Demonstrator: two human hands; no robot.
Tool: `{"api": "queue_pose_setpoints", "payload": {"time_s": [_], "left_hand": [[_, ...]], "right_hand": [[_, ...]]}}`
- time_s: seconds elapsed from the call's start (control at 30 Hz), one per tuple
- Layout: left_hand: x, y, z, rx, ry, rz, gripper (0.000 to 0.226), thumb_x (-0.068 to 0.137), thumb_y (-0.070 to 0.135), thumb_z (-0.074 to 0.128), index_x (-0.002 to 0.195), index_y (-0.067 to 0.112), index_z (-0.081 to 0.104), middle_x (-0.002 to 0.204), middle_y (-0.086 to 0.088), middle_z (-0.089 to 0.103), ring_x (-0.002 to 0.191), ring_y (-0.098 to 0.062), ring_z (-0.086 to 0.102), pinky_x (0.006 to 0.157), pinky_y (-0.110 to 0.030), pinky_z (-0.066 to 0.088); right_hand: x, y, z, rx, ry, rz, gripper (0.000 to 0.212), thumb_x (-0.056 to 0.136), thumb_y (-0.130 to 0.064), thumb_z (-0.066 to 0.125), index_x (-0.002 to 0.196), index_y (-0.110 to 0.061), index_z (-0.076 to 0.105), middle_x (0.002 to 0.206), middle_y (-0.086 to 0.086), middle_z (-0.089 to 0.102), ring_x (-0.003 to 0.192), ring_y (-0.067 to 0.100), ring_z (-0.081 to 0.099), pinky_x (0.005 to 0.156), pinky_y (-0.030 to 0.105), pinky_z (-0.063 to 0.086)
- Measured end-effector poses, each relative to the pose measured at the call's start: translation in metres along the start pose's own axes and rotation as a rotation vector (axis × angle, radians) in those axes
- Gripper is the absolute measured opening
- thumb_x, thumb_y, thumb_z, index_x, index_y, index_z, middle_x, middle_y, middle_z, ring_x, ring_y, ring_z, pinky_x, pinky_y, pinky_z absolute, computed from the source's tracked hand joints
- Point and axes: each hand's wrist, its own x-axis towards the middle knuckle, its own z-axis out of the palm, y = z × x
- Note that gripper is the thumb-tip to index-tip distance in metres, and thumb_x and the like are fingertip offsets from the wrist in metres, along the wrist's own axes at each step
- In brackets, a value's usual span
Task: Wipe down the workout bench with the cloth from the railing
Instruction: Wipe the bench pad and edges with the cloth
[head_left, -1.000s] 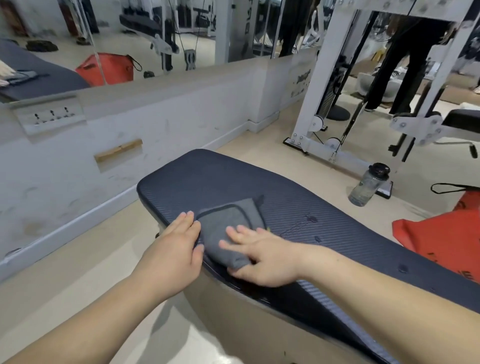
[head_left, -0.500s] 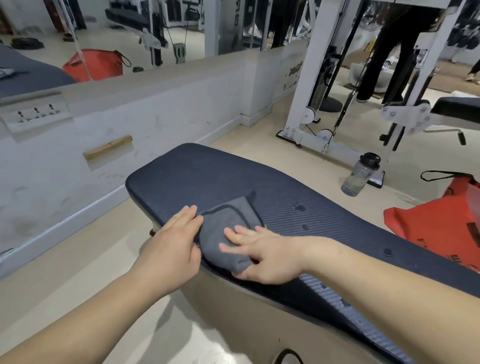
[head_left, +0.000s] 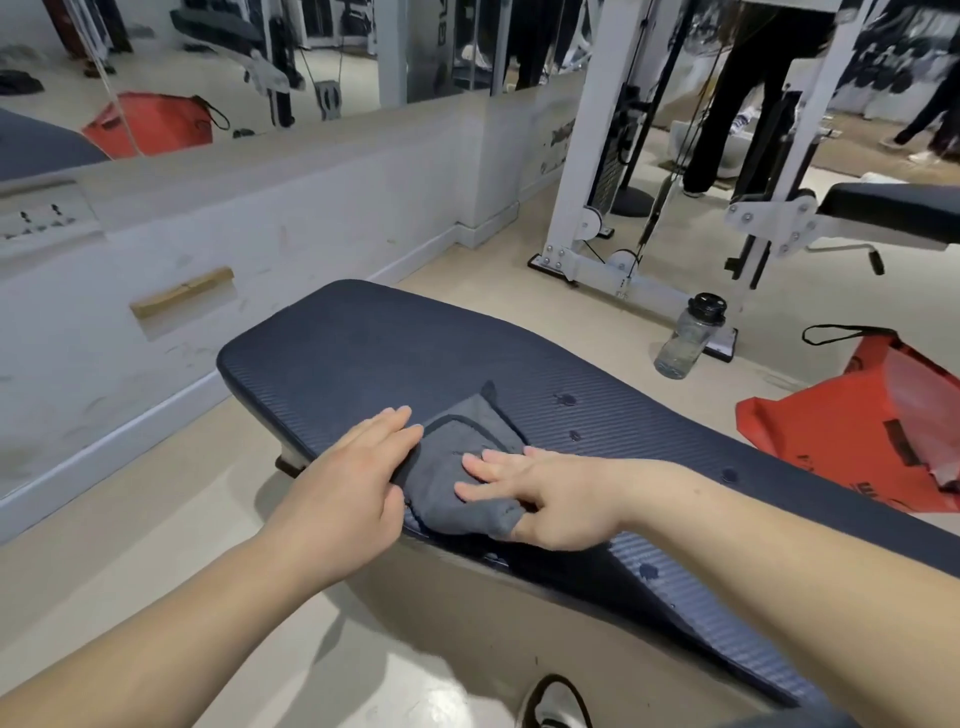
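The workout bench (head_left: 384, 348) has a dark blue ribbed pad that runs from the centre to the lower right. A folded grey cloth (head_left: 457, 457) lies on the pad near its front edge. My left hand (head_left: 353, 483) lies flat with its fingers together and pins the cloth's left edge under the palm. My right hand (head_left: 545, 499) rests on the cloth's right side, fingers spread on top and thumb tucked under the fold. Small wet spots (head_left: 566, 400) dot the pad to the right of the cloth.
A low white wall (head_left: 208, 249) with mirrors above runs along the left. A white cable machine (head_left: 587, 156) stands behind the bench, with a clear water bottle (head_left: 688, 338) on the floor beside it. A red bag (head_left: 852, 431) lies at the right. A person's legs (head_left: 727, 93) show at the back.
Both hands and the cloth have slid a little further onto the pad, towards the wet spots. The view has tilted down, and my shoe now shows at the bottom.
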Motion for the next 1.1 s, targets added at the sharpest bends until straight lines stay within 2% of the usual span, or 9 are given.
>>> {"api": "queue_pose_setpoints", "payload": {"time_s": [0.13, 0.33, 0.43, 0.53, 0.67, 0.83, 0.93, 1.03, 1.1], "left_hand": [[-0.002, 0.001, 0.002, 0.005, -0.021, 0.019, 0.066, 0.09, 0.004, 0.046, 0.154, 0.02, 0.041, 0.167, 0.005, 0.026, 0.155, -0.011, 0.019, 0.112, -0.006, -0.004], [-0.001, 0.003, 0.003, -0.007, -0.028, 0.019, 0.066, 0.09, 0.004, 0.045, 0.153, 0.021, 0.042, 0.166, 0.006, 0.027, 0.154, -0.009, 0.019, 0.112, -0.006, -0.001], [0.0, 0.003, 0.005, 0.002, -0.05, 0.036, 0.066, 0.09, 0.004, 0.045, 0.154, 0.023, 0.041, 0.166, 0.008, 0.028, 0.154, -0.009, 0.02, 0.113, -0.006, -0.002], [0.001, 0.007, 0.008, 0.007, -0.059, 0.044, 0.065, 0.092, 0.006, 0.044, 0.153, 0.027, 0.041, 0.165, 0.01, 0.029, 0.153, -0.008, 0.021, 0.11, -0.005, -0.004], [0.007, 0.013, 0.014, -0.002, -0.071, 0.07, 0.064, 0.092, 0.007, 0.044, 0.153, 0.027, 0.042, 0.165, 0.009, 0.029, 0.153, -0.009, 0.021, 0.112, -0.007, -0.002], [0.017, 0.018, 0.025, 0.005, -0.073, 0.101, 0.06, 0.093, 0.008, 0.045, 0.15, 0.025, 0.047, 0.163, 0.006, 0.035, 0.152, -0.013, 0.028, 0.113, -0.01, 0.005], [0.02, 0.018, 0.031, -0.002, -0.087, 0.103, 0.055, 0.094, 0.01, 0.046, 0.147, 0.023, 0.052, 0.161, 0.004, 0.039, 0.151, -0.015, 0.032, 0.114, -0.013, 0.011], [0.019, 0.015, 0.035, 0.016, -0.111, 0.117, 0.049, 0.095, 0.013, 0.047, 0.143, 0.021, 0.057, 0.159, 0.002, 0.043, 0.15, -0.017, 0.035, 0.116, -0.016, 0.015], [0.019, 0.013, 0.034, 0.019, -0.113, 0.115, 0.045, 0.097, 0.016, 0.049, 0.14, 0.019, 0.06, 0.158, 0.001, 0.045, 0.149, -0.018, 0.036, 0.116, -0.017, 0.014]], "right_hand": [[0.004, 0.021, -0.013, 0.003, 0.141, 0.178, 0.062, 0.107, -0.037, 0.039, 0.164, -0.031, 0.015, 0.173, -0.008, -0.001, 0.158, 0.007, -0.005, 0.129, 0.034, -0.004], [-0.009, -0.01, -0.003, -0.032, -0.041, 0.008, 0.061, 0.107, -0.032, 0.038, 0.164, -0.032, 0.018, 0.171, -0.014, -0.002, 0.157, 0.002, -0.007, 0.128, 0.028, -0.004], [-0.018, -0.004, -0.014, 0.004, -0.048, 0.078, 0.058, 0.106, -0.031, 0.037, 0.163, -0.033, 0.023, 0.172, -0.014, 0.002, 0.157, 0.002, -0.002, 0.129, 0.029, -0.001], [-0.031, 0.005, -0.028, 0.027, -0.081, 0.262, 0.057, 0.105, -0.033, 0.042, 0.16, -0.025, 0.032, 0.172, -0.012, 0.008, 0.158, 0.009, 0.013, 0.127, 0.029, 0.011], [-0.04, 0.0, -0.026, 0.025, -0.243, 0.382, 0.063, 0.096, -0.049, 0.041, 0.156, -0.03, 0.035, 0.172, -0.012, 0.01, 0.14, 0.034, 0.052, 0.117, 0.045, 0.04], [-0.039, 0.012, -0.041, -0.095, -0.226, 0.485, 0.056, 0.11, -0.038, 0.032, 0.163, -0.025, 0.022, 0.174, -0.001, -0.002, 0.155, 0.028, 0.025, 0.121, 0.036, 0.024], [-0.023, 0.049, -0.042, -0.066, -0.063, 0.587, 0.053, 0.11, -0.035, 0.032, 0.16, -0.016, 0.028, 0.171, 0.015, 0.015, 0.151, 0.035, 0.031, 0.121, 0.041, 0.027], [-0.008, 0.075, -0.034, 0.03, 0.149, 0.644, 0.063, 0.109, -0.035, 0.036, 0.165, -0.018, 0.012, 0.174, 0.009, 0.003, 0.159, 0.03, 0.012, 0.127, 0.042, 0.016], [0.003, 0.082, -0.031, 0.067, 0.271, 0.644, 0.064, 0.107, -0.035, 0.038, 0.165, -0.02, 0.013, 0.174, 0.007, 0.005, 0.159, 0.027, 0.008, 0.128, 0.043, 0.013]]}}
